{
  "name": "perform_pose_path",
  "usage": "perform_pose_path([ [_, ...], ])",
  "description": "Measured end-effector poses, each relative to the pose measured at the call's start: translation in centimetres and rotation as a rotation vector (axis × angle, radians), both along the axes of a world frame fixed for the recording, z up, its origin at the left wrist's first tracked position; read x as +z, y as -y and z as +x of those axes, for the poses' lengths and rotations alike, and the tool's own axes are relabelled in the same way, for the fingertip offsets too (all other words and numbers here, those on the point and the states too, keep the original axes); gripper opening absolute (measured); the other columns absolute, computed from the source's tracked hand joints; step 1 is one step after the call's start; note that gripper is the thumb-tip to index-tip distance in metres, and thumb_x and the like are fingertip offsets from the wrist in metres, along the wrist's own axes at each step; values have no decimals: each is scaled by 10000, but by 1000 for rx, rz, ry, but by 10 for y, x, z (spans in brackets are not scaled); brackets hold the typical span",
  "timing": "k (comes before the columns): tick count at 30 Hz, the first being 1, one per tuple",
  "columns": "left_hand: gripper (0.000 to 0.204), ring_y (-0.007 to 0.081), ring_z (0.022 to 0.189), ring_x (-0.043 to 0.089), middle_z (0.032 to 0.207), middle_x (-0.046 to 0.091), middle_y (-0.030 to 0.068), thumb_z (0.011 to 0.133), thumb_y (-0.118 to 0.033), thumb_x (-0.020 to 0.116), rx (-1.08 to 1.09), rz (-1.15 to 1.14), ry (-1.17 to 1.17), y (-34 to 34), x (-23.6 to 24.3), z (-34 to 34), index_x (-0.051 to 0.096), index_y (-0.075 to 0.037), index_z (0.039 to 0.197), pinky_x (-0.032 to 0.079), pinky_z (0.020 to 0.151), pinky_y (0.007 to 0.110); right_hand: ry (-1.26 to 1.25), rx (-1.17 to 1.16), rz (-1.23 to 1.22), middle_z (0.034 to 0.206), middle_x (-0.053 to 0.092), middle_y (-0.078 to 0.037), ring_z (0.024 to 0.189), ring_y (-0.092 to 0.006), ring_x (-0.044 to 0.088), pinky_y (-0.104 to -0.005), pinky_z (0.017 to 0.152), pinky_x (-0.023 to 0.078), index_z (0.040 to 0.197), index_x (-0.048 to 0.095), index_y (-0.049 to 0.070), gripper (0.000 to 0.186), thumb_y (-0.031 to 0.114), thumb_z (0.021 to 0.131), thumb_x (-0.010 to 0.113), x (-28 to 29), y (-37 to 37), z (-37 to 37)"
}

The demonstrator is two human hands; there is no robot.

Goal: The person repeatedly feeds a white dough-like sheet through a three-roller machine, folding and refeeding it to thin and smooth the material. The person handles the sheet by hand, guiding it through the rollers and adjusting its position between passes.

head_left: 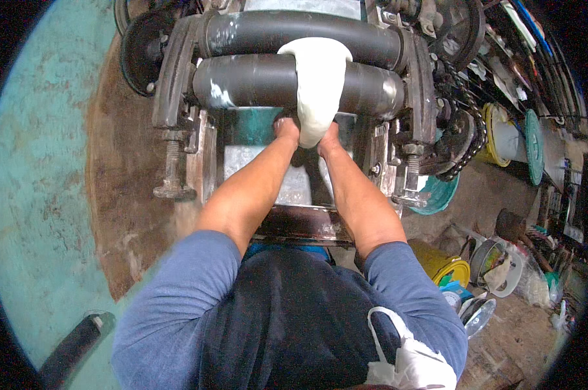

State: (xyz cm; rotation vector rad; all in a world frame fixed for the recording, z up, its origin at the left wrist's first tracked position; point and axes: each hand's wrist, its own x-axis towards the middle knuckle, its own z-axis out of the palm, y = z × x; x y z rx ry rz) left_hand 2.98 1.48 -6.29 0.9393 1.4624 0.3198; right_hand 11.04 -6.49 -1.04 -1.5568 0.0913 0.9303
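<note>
A thick white, dough-like mass [319, 91] drapes over the front one of two dark rollers [255, 81] and hangs down in a rounded tongue. Its upper end lies at the gap between this roller and the rear roller [294, 30]. Below the front roller, my left hand [286, 127] is just left of the hanging mass, and my right hand [330, 134] is just right of it. Both reach forward under the roller, with their fingers hidden behind the mass and in shadow. Whether they touch or grip it cannot be seen.
Heavy metal side frames with upright screw bolts [172, 162] flank the rollers. A chain [479, 123] runs round a sprocket at the right. A metal tray [294, 185] lies under my forearms. Yellow buckets [445, 263], a teal basin [440, 195] and clutter stand on the right floor.
</note>
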Motion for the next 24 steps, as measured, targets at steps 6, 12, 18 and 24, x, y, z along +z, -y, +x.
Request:
perform_pose_path([
  [6,437,316,1165,575,1294,591,156,932,-371,460,-502,155,-14,-38,-39,-6,609,-108,1249,463,962,407,-169,-59,219,1053,683,-77,920,-211,650,-407,773,508,1111,668,13,392,303,848,678,32,-13,2],
  [12,456,312,1239,538,1391,526,124,923,-316,454,-889,773,-490,9,54,-22,557,-174,1344,439,1018,408,-202,-209,177,1064,686,-91,951,-216,640,-389,803,501,1096,683,33,339,278,885,583,-6,14,-14],
  [18,477,314,1168,585,1319,581,133,906,-369,474,-1276,542,-717,-38,60,28,582,-125,1301,466,975,420,-462,-139,315,1167,646,-149,1036,-296,641,-433,889,523,1219,576,2,471,329,983,332,41,-11,-8],
  [24,518,316,1096,632,1246,635,141,889,-422,494,-1438,410,-561,-41,31,8,607,-76,1258,494,931,432,-302,-51,382,1053,679,-152,916,-265,661,-411,805,528,1137,629,-26,412,297,952,454,38,-7,1],
])
